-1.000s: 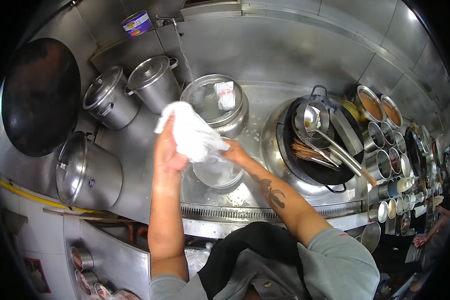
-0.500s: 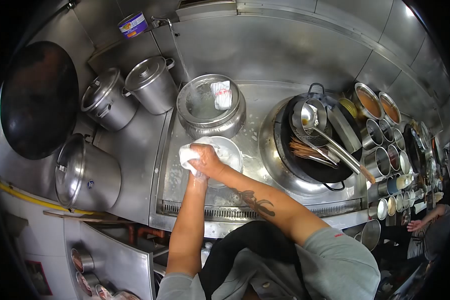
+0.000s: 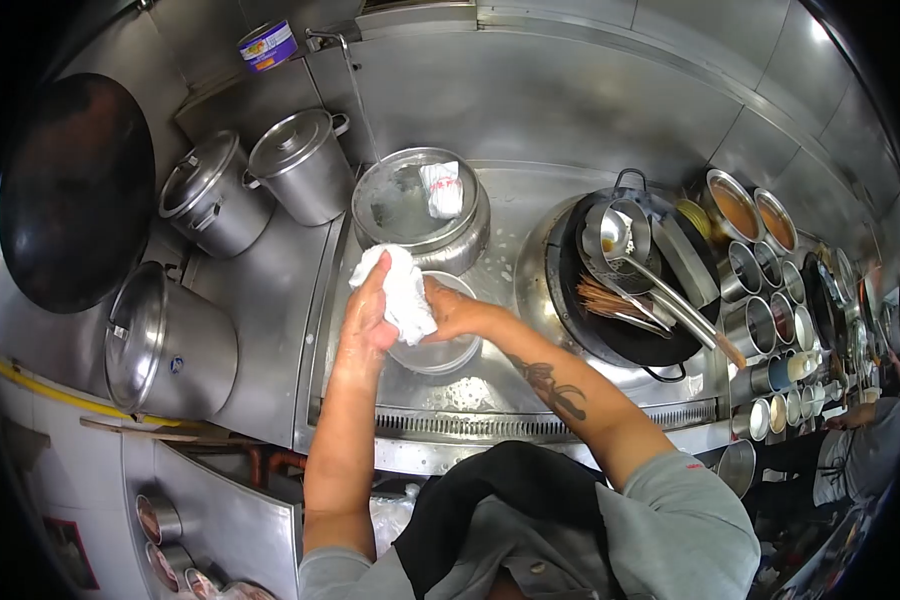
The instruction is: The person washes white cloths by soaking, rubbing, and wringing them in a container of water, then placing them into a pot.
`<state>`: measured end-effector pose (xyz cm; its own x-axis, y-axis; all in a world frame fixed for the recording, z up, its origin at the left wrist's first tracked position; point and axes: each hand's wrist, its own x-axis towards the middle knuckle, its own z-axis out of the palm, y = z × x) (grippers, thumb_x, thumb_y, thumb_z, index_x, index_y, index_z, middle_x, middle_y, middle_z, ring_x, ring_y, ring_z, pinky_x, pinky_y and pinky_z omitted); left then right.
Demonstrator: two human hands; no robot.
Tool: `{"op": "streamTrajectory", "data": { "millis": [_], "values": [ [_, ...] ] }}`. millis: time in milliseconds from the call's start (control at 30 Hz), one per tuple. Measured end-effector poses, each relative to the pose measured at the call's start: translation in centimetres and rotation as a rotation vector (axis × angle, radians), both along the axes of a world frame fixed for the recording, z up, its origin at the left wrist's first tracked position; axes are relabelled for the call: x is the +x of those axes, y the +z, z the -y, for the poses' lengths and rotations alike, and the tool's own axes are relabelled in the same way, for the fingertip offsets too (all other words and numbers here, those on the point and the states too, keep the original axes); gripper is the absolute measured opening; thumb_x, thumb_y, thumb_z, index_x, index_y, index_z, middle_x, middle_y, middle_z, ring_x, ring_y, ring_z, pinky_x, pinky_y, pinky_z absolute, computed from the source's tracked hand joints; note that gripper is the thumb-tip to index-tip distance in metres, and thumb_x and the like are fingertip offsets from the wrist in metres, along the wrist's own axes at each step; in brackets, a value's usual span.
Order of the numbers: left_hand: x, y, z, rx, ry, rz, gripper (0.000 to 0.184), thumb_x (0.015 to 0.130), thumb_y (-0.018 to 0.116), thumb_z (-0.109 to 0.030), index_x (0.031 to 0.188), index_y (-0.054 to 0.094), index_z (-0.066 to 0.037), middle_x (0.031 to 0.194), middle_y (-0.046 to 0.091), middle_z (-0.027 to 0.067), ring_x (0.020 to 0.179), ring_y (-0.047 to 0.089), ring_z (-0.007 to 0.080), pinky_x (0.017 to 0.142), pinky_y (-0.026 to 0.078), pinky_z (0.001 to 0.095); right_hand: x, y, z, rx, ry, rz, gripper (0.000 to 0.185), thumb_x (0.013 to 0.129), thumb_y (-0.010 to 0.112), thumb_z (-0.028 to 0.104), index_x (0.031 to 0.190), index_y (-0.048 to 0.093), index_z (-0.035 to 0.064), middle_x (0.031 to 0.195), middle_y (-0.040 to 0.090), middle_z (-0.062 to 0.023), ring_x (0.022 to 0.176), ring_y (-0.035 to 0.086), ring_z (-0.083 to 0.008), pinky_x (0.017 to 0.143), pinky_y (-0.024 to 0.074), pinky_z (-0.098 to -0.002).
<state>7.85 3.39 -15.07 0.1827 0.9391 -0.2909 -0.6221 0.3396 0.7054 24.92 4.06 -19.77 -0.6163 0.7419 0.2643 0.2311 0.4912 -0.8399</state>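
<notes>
A bunched wet white cloth point(image 3: 404, 298) is held between my two hands, above a white bucket point(image 3: 440, 358). My left hand point(image 3: 367, 305) grips its left side, wrist up and fingers curled behind it. On the other side my right hand point(image 3: 448, 308) closes on the lower right of the cloth, with its fingers partly hidden. Just behind stands a large metal pot point(image 3: 422, 243) full of water, and a folded white cloth point(image 3: 443, 190) with red print lies at its top. A thin tap point(image 3: 348, 62) runs into this pot.
To the right, a black wok point(image 3: 620, 345) holds a ladle point(image 3: 615, 232), a strainer and a bamboo brush point(image 3: 610, 302). Lidded steel pots point(image 3: 295, 165) stand at left. Several seasoning containers point(image 3: 760, 325) line the right side, where another person point(image 3: 865, 450) stands.
My hands have gone from being clenched together around the cloth to holding it from either side. The cloth has loosened and shows more. The other person at right has shifted.
</notes>
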Motion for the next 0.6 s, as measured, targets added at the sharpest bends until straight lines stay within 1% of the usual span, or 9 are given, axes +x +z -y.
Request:
{"op": "streamTrajectory", "data": {
  "millis": [67, 100, 200, 233, 300, 333, 467, 533, 600],
  "values": [
    [1.2, 4.0, 0.9, 0.006, 0.063, 0.022, 0.035, 0.088, 0.061, -0.034, 0.109, 0.058, -0.005, 0.099, 0.064, 0.0080, 0.089, 0.062, 0.0234, 0.080, 0.052, 0.0393, -1.3, -0.4, 0.0, -0.078, -0.095, -0.113, 0.066, 0.065, 0.072, 0.013, 0.125, 0.048, 0.0020, 0.118, 0.056, -0.0186, 0.113, 0.052, -0.0295, 0.096, 0.0396, -0.0355],
    [0.8, 6.2, 1.8, 0.068, 0.039, 0.068, 0.035, 0.088, 0.061, -0.034, 0.108, 0.057, -0.005, 0.101, 0.064, 0.0077, 0.091, 0.062, 0.0232, 0.081, 0.051, 0.0397, -1.3, -6.3, -2.0, -0.138, -0.105, -0.397, 0.045, 0.070, 0.068, 0.006, 0.114, 0.057, 0.0024, 0.104, 0.064, -0.0120, 0.101, 0.060, -0.0261, 0.089, 0.0445, -0.0334],
    [-1.9, 10.7, 3.7, 0.192, 0.231, 0.093, 0.034, 0.089, 0.059, -0.032, 0.110, 0.057, -0.005, 0.105, 0.063, 0.0096, 0.095, 0.062, 0.0248, 0.084, 0.051, 0.0413, 2.3, -9.4, -4.0, -0.635, -0.230, -0.586, 0.036, 0.077, 0.062, 0.002, 0.113, 0.058, 0.0045, 0.105, 0.064, -0.0112, 0.100, 0.060, -0.0234, 0.088, 0.0463, -0.0337],
    [-3.2, 10.6, 4.0, 0.252, 0.252, 0.099, 0.035, 0.090, 0.057, -0.034, 0.109, 0.057, -0.005, 0.105, 0.063, 0.0096, 0.096, 0.062, 0.0252, 0.086, 0.050, 0.0415, 3.4, -9.4, -4.6, -0.774, -0.216, -0.809, 0.032, 0.081, 0.059, 0.006, 0.113, 0.058, 0.0050, 0.105, 0.063, -0.0115, 0.101, 0.060, -0.0232, 0.088, 0.0471, -0.0349],
    [-5.6, 8.6, 3.8, 0.350, 0.255, 0.084, 0.045, 0.092, 0.050, -0.042, 0.114, 0.055, -0.004, 0.110, 0.062, 0.0108, 0.102, 0.060, 0.0274, 0.091, 0.047, 0.0435, 5.1, -5.2, -3.8, -1.085, -0.022, -1.273, 0.031, 0.089, 0.052, 0.024, 0.113, 0.056, 0.0046, 0.106, 0.062, -0.0137, 0.102, 0.060, -0.0265, 0.092, 0.0472, -0.0413],
    [-5.3, 6.9, 3.9, 0.299, 0.260, 0.085, 0.048, 0.091, 0.049, -0.045, 0.117, 0.054, -0.004, 0.113, 0.060, 0.0113, 0.105, 0.058, 0.0278, 0.092, 0.046, 0.0441, 4.6, -3.2, -3.4, -1.069, 0.007, -1.483, 0.038, 0.090, 0.049, 0.033, 0.113, 0.055, 0.0035, 0.110, 0.061, -0.0145, 0.102, 0.059, -0.0293, 0.094, 0.0456, -0.0435],
    [-2.3, -2.7, 3.2, 0.132, 0.112, 0.181, 0.064, 0.088, 0.048, -0.056, 0.128, 0.046, -0.005, 0.129, 0.051, 0.0115, 0.118, 0.050, 0.0277, 0.098, 0.042, 0.0442, -1.4, -0.3, -3.6, -1.050, -0.129, -1.502, 0.033, 0.090, 0.050, 0.031, 0.111, 0.057, 0.0049, 0.108, 0.062, -0.0147, 0.100, 0.060, -0.0299, 0.091, 0.0464, -0.0436],
    [0.6, -4.5, 2.5, 0.083, -0.045, 0.407, 0.056, 0.090, 0.048, -0.050, 0.128, 0.045, -0.009, 0.129, 0.050, 0.0089, 0.119, 0.048, 0.0254, 0.100, 0.039, 0.0403, -6.1, -1.9, -2.8, -0.673, -0.455, -0.956, 0.029, 0.087, 0.057, 0.030, 0.102, 0.060, 0.0053, 0.098, 0.065, -0.0132, 0.092, 0.062, -0.0287, 0.080, 0.0493, -0.0411],
    [0.6, -9.2, 1.6, 0.084, 0.106, 0.180, 0.046, 0.091, 0.049, -0.045, 0.124, 0.048, -0.012, 0.127, 0.051, 0.0075, 0.115, 0.050, 0.0239, 0.100, 0.039, 0.0402, -7.8, 0.9, 0.6, 0.300, -0.278, -0.503, 0.019, 0.082, 0.061, 0.022, 0.090, 0.057, 0.0050, 0.087, 0.061, -0.0100, 0.079, 0.060, -0.0247, 0.072, 0.0489, -0.0413]
  ]
}}
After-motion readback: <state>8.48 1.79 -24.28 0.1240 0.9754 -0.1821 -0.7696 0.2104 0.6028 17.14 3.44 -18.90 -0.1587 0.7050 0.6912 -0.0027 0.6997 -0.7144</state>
